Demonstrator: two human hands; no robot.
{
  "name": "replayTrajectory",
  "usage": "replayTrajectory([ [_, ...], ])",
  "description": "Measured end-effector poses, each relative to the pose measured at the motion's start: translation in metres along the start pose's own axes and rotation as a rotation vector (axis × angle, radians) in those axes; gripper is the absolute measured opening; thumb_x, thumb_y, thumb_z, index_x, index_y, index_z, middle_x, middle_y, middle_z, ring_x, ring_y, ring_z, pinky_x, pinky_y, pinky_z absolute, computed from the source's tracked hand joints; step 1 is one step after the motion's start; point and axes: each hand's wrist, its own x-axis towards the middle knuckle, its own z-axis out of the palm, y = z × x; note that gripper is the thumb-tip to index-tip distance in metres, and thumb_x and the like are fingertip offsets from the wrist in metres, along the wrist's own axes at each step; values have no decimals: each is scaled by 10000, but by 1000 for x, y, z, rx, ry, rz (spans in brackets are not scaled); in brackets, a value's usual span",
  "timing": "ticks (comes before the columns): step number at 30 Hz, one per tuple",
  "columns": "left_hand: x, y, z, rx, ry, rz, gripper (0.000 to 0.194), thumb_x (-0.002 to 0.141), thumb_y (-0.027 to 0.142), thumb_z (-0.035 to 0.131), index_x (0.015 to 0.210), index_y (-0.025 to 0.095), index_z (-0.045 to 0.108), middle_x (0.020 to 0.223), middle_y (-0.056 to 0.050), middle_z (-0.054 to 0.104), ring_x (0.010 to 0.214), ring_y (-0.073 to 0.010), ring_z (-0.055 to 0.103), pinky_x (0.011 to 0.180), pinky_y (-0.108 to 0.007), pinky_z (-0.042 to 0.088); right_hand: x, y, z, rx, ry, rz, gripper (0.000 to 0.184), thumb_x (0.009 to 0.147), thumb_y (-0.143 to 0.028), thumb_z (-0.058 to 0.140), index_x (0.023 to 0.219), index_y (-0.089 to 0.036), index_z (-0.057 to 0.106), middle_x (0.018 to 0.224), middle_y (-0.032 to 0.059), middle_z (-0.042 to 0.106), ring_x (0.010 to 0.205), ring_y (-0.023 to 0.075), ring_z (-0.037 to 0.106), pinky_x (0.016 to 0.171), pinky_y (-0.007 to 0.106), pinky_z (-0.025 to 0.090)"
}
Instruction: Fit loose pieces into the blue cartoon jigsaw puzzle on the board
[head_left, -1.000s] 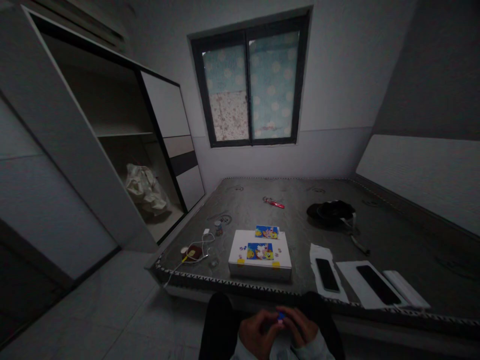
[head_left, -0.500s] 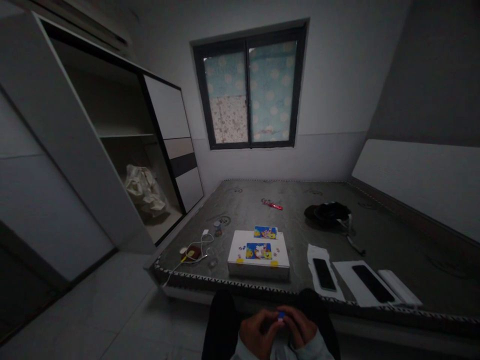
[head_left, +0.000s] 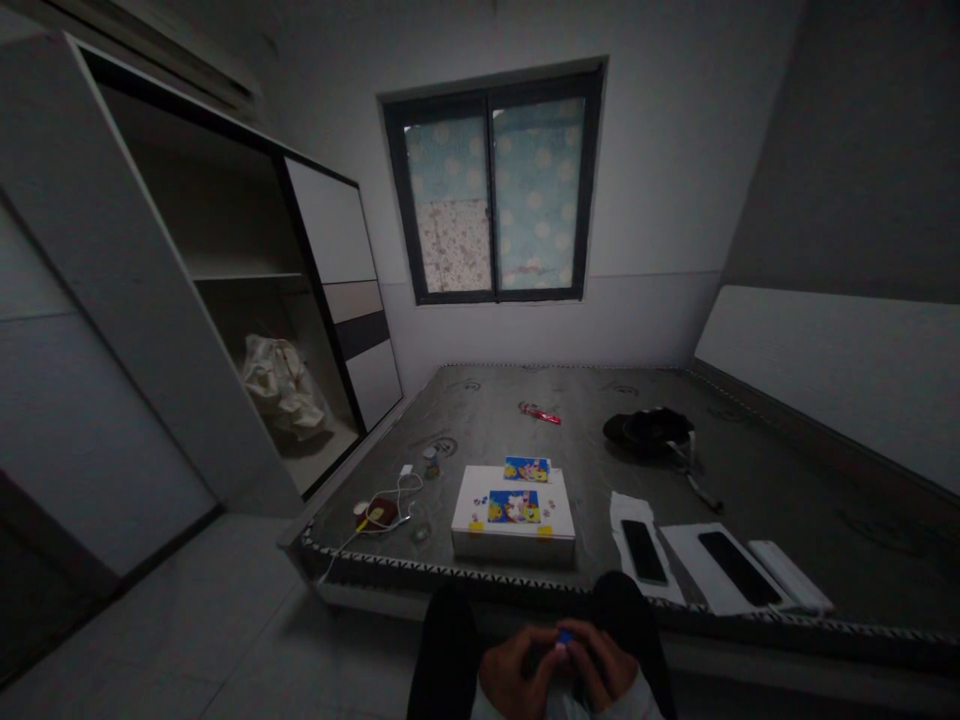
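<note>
My left hand and my right hand meet low in the view, above my lap. Their fingertips are pinched together on a small blue jigsaw piece with a pinkish lower part; fingers cover some of it. Beyond them, on the bed, stands a white box. A partly assembled jigsaw puzzle in blue, yellow and pink lies on its lid, with a few loose pieces on either side. Behind the puzzle is a picture card in similar colours.
The grey mattress carries a cable, a brown object, a small jar, a red packet and a black cap. Two phones lie on white paper at right. An open wardrobe stands left.
The camera view has shifted slightly. Both hands stay together over my lap, and the blue piece shows a little more between the fingertips. The things on the bed have not moved.
</note>
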Motion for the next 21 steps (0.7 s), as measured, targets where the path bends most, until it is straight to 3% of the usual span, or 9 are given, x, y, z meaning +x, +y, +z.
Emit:
replayTrajectory([
  [8, 0, -1, -1, 7, 0, 23, 518, 984, 664, 469, 902, 285, 812, 764, 5, 815, 631, -130, 769, 637, -143, 602, 3, -21, 1, 170, 4, 187, 577, 887, -789, 532, 941, -271, 781, 673, 18, 756, 569, 157, 708, 617, 206, 585],
  [12, 0, -6, 0, 33, 14, 74, 510, 1014, 615, 448, 945, 270, 817, 834, -14, 830, 712, -142, 792, 702, -148, 619, 5, -25, 2, 221, 35, 209, 595, 803, -831, 609, 836, -261, 775, 703, 32, 769, 593, 164, 717, 585, 206, 564],
  [16, 7, -6, -7, 80, -6, 172, 485, 1041, 552, 432, 991, 262, 818, 871, -17, 834, 747, -133, 798, 729, -133, 619, 5, -18, 5, 231, 14, 235, 592, 754, -845, 648, 793, -266, 766, 655, 17, 754, 566, 155, 705, 586, 197, 557],
  [21, 15, -9, -13, 151, -84, 286, 428, 1055, 483, 437, 1047, 268, 808, 884, -15, 834, 739, -115, 795, 742, -111, 607, 7, 9, 11, 265, -39, 268, 519, 673, -780, 753, 789, -275, 753, 647, -10, 751, 544, 141, 698, 579, 178, 547],
])
